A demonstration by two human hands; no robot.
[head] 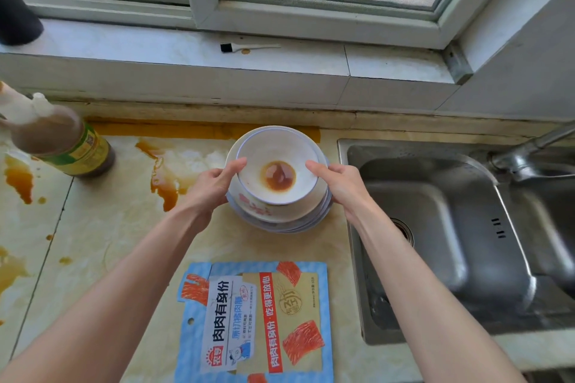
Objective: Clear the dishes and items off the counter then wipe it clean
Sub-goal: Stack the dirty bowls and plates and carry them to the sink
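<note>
White ceramic: a stack of bowls and plates [277, 193], brown sauce residue in the top bowl, sat on the counter [102, 227] just left of the steel sink [435, 227], with the left hand [214, 180] and right hand [339, 183] curled around opposite sides, thumbs on the top bowl's rim, fingers closed on the stack. Judged step: clearing dishes, wiping not yet begun. Next move likely a level two-handed carry right into the sink; sauce bottle [62, 140], far left of the sink, food packet [255, 320] and brown spills [165, 177] remained.
</note>
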